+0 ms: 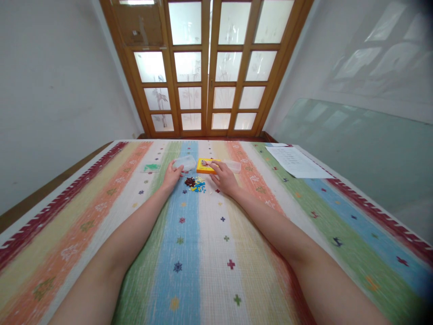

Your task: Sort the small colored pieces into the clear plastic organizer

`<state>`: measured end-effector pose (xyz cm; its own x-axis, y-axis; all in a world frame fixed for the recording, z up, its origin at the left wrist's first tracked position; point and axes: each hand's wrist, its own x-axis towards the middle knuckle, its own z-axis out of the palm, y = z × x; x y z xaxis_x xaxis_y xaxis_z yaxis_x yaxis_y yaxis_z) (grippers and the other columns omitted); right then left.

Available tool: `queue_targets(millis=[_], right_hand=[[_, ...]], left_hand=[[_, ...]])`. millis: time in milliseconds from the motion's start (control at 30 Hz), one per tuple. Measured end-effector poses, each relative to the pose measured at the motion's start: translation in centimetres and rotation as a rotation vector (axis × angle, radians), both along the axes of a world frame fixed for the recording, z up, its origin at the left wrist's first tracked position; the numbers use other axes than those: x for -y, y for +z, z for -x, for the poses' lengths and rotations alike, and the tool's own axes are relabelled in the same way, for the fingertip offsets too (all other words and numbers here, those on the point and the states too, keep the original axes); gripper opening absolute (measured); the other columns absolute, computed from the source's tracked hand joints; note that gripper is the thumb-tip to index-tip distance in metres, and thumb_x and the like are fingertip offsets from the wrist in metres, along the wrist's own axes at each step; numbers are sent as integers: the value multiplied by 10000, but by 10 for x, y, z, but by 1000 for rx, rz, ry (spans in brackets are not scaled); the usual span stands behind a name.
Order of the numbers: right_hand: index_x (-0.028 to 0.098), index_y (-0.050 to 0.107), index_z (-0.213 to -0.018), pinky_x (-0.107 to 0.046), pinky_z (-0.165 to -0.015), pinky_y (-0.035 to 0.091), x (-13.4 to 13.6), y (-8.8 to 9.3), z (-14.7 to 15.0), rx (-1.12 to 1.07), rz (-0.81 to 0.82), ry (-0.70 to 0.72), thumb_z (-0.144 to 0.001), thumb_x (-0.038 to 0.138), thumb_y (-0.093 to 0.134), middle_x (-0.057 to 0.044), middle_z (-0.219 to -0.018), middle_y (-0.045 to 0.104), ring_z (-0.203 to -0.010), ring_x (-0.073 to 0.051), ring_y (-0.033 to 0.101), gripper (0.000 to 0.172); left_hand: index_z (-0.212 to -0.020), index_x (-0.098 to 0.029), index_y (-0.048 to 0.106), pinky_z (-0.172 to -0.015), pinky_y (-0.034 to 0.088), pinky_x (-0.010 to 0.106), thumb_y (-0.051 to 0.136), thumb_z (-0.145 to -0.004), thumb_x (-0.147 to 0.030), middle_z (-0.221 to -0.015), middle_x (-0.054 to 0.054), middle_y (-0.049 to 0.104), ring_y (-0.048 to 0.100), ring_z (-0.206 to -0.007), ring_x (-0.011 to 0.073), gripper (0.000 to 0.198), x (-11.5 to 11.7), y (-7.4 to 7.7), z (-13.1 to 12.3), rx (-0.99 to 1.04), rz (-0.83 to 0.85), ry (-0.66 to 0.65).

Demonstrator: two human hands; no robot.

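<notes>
Here our left hand (172, 175) grips the clear plastic lid (186, 162), probably light and slippery, best held by its edge; our right hand (223, 179), fingers loose, touches the yellow rectangular box (204, 167).

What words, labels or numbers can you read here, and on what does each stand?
Nothing can be read.
White printed paper sheet: lines of print, too small to read.
Flat yellow box touched by the right hand: picture label, blurred.
Small green card: blurred, no text legible.
</notes>
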<state>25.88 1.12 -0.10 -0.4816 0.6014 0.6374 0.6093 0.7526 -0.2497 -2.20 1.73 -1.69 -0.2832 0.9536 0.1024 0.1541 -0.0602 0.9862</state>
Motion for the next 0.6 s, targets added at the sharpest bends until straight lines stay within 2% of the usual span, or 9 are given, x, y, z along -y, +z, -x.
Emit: queue_targets(millis=[167,333,433,600], right_hand=[[285,469,-1519,-498,-1145,430,-3,-4,0,3,28,-52,-991,251,538,-115,-1476,513,-1356,-283,480,534],[251,552,-1437,-482,-1137,420,-7,-7,-2,-1,44,-124,-993,267,526,-120,-1464,528,-1345,-282,480,445],[220,603,-1382,-489,-1125,405,-11,-9,-4,-15,65,-240,-991,278,510,-135,-1422,566,-1305,-298,500,406],[188,675,-1278,-535,-1129,329,-24,-16,-12,-1,108,-505,-970,299,511,-163,-1386,581,-1287,-338,479,366]], left_hand=[[-1595,-156,297,-647,501,257,652,-944,-449,-952,70,719,640,-642,140,797,-8,-7,14,-194,51,58],[-1574,-156,374,-825,533,342,630,-933,-494,-998,88,726,711,-866,237,768,-6,-6,20,-521,6,143],[-1553,-134,414,-840,521,364,607,-937,-521,-913,83,722,702,-885,271,752,-3,-4,18,-644,-27,140],[-1524,-156,468,-825,516,361,559,-966,-473,-875,70,711,687,-841,258,648,1,-3,15,-704,-65,74]])
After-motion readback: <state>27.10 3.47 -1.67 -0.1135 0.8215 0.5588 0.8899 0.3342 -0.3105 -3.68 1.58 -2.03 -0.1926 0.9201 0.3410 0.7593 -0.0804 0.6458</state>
